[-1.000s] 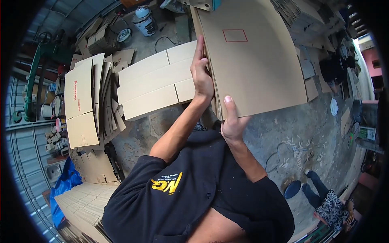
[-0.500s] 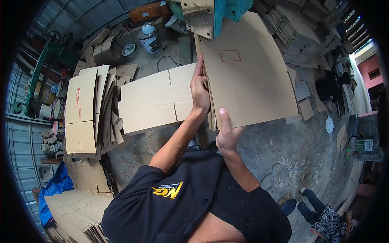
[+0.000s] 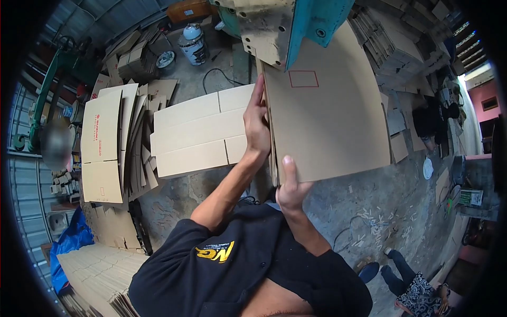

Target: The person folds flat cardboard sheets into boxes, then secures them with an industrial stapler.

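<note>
Two bare hands, the right hand point(image 3: 293, 196) gripping the near-left corner of one folded brown cardboard sheet point(image 3: 330, 127), the left hand point(image 3: 256, 129) flat, unclosed along its left edge, one teal-and-cream metal machine head point(image 3: 269, 26) above its far end

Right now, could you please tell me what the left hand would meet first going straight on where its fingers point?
The left hand would probably meet the drilled metal plate first, though depth is unclear and it might pass beneath.

Dark short-sleeved shirt point(image 3: 296, 248), yellow lettered chest logo point(image 3: 223, 253), dark button point(image 3: 262, 265)
</note>
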A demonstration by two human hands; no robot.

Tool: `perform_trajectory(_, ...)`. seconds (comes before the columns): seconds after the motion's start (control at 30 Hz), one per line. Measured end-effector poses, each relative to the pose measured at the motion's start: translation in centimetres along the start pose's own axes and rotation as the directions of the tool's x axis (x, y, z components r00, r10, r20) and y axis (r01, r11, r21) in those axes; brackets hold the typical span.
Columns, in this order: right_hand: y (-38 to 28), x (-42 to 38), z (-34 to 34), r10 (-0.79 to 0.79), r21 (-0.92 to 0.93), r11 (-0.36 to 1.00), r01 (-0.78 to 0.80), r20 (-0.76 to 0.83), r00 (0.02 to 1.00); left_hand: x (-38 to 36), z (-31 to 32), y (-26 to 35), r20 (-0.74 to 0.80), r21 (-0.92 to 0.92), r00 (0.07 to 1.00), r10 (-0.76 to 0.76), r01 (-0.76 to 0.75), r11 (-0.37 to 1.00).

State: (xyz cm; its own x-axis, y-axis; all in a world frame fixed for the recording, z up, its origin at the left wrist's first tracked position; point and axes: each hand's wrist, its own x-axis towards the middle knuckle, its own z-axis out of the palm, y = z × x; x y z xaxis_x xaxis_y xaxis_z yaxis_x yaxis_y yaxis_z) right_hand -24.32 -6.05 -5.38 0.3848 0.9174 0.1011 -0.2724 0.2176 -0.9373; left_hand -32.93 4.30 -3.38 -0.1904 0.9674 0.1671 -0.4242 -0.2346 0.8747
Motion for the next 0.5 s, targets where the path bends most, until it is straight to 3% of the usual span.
perform_trajectory(0.07,0.5,0.9,0.8,-0.067,0.025,0.997,0.067,0.011,0.998,1.7,-0.6,-1.0,-0.023,0.053,0.998,0.058,-0.056,0.997)
perform_trajectory(0.13,0.8,2.2,2.0,-0.133,0.053,0.99,0.132,0.011,0.991,2.5,-0.2,-0.2,-0.08,0.107,0.996,-0.026,0.034,0.994)
perform_trajectory(0.2,1.0,3.7,3.1,0.038,0.059,0.998,-0.034,-0.055,0.998,5.3,-2.1,-2.9,-0.052,0.084,0.999,-0.014,0.018,0.996)
perform_trajectory(0.23,0.8,3.7,3.4,-0.084,0.06,0.995,0.083,0.012,0.996,6.4,-2.2,-2.9,-0.038,0.071,0.999,0.008,-0.005,0.997)
perform_trajectory(0.27,0.7,4.5,3.9,-0.096,0.064,0.994,0.094,0.025,0.995,7.5,-2.2,-2.9,-0.025,0.058,0.999,0.03,-0.029,0.998)
perform_trajectory(0.37,0.8,5.2,4.7,-0.057,0.039,0.998,0.059,-0.053,0.997,7.2,-1.2,-1.0,0.032,-0.057,0.999,-0.042,0.044,0.997)
perform_trajectory(0.5,1.0,6.3,5.2,-0.003,0.118,0.993,0.007,-0.033,0.999,8.5,-0.9,-1.0,0.077,-0.042,0.996,0.039,-0.036,0.998)
